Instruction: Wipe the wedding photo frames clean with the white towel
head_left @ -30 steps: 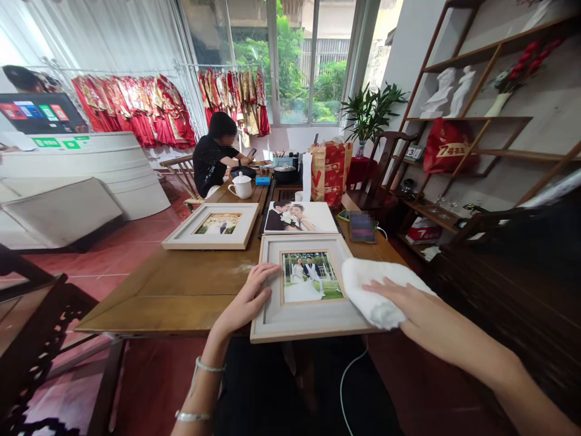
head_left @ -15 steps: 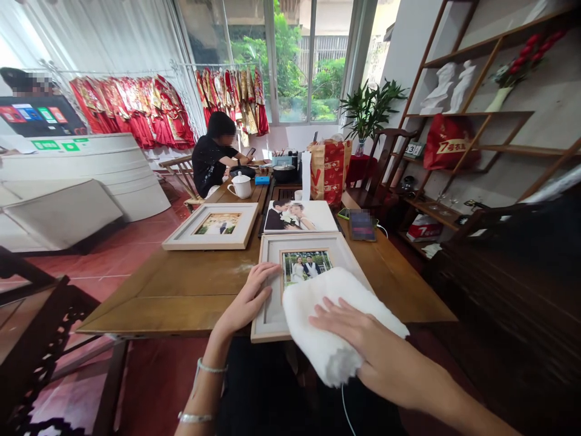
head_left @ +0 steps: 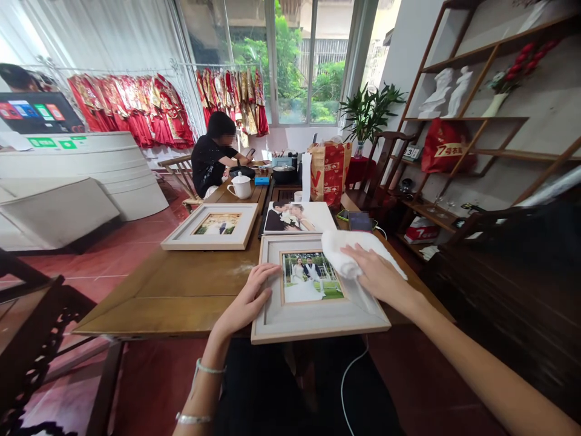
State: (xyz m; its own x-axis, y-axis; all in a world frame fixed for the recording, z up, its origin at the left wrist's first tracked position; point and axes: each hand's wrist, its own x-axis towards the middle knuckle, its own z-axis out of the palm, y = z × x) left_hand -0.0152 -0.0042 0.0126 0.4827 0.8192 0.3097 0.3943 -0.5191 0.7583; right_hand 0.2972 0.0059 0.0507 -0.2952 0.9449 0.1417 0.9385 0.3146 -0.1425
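"Where's the white cloth (head_left: 336, 247)?"
"At two o'clock on the photo frame (head_left: 275, 321), under my right hand (head_left: 379, 275), fingers slightly apart. My left hand (head_left: 247, 298) rests at nine o'clock, fingers nearly together."

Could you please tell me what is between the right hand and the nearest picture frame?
In the head view, a white cloth lies between the right hand and the frame, covering its far right corner.
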